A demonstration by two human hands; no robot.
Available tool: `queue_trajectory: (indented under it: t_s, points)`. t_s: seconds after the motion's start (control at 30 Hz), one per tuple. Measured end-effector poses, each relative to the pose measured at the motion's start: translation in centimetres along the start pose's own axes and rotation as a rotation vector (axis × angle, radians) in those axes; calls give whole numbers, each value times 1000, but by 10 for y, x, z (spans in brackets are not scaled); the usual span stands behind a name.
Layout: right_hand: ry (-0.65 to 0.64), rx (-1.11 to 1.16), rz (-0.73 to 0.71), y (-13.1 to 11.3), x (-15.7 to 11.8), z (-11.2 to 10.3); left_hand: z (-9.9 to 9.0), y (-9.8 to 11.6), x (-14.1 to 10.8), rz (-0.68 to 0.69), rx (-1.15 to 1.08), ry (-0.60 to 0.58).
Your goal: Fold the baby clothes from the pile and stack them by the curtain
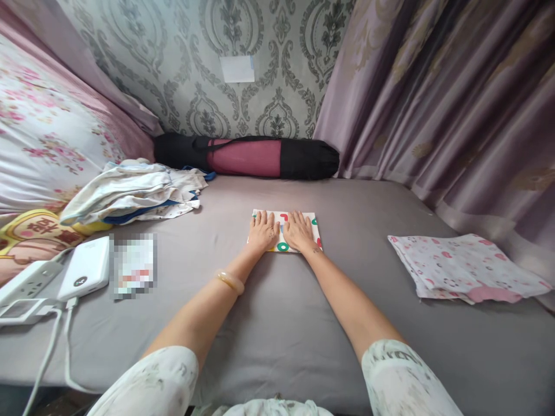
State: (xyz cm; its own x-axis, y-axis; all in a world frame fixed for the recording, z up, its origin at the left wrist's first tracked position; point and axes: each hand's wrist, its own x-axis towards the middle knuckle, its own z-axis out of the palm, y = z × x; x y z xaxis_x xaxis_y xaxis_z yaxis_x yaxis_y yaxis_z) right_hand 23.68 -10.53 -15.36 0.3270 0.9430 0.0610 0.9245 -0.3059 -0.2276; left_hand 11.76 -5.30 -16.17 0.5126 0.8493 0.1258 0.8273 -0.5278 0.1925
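Both my hands lie flat on a small white rectangular piece (282, 247) with coloured letter-like prints, in the middle of the grey sheet. It looks like folded cloth, though I cannot tell for sure. My left hand (262, 232) covers its left part, fingers stretched out and pointing away from me. On the right part rests my right hand (299, 232), its fingers also straight. A narrow strip of the print shows between the two hands. Much of the piece is hidden under my palms and fingers.
Folded white-and-pink printed cloth (463, 266) lies at right. On the left are crumpled clothes (139, 188), a white power bank (89, 268), a power strip (30, 280), cables and a blurred packet (135, 266). A black-and-maroon long bag (247, 157) lies along the wall; curtains (433, 104) hang right.
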Motion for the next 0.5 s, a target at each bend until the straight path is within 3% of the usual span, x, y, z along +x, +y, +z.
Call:
queue_trajectory:
  t_s: [0.2,0.33,0.5]
  points:
    - [25,-17,95,15,-4,-4,-2,-12,0,-54,-49,-15]
    - [-17,10,104,30,-9,-11,-5,-27,0,23,-28,-50]
    - [-74,-1,-19,48,-13,-19,-14,-44,-2,171,23,-112]
